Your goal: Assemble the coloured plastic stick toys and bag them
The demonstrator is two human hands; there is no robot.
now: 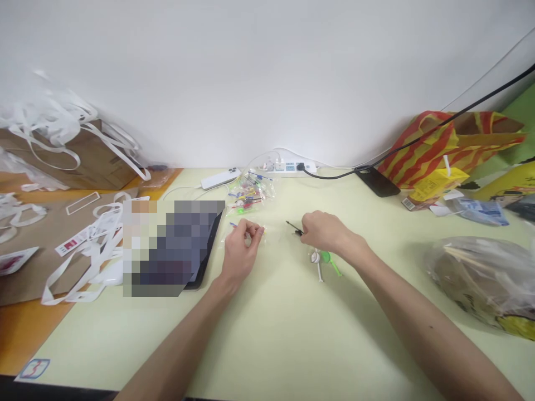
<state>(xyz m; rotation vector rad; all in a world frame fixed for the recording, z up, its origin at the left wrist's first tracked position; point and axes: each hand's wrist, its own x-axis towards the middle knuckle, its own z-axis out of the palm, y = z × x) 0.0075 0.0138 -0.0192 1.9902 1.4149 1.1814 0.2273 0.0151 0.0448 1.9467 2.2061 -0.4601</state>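
Head view: both hands work low over the pale surface (pixel 267 334).
Right hand (pixel 322 229): fingers curl closed, apparently on a black piece (pixel 293 226), its thin end projecting left; the grip seems kept near one end. A white piece (pixel 315 257) and green piece (pixel 326 257) lie just below, presumably for easy reach. Left hand (pixel 243 245): fingertips drawn together; whether clamped on anything, cannot tell. Bagged coloured pieces (pixel 251 193) sit near the wall, presumably contained by clear plastic.

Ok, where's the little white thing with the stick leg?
In the head view, the little white thing is right of centre on the pale table, just below the right hand and left of the green piece.
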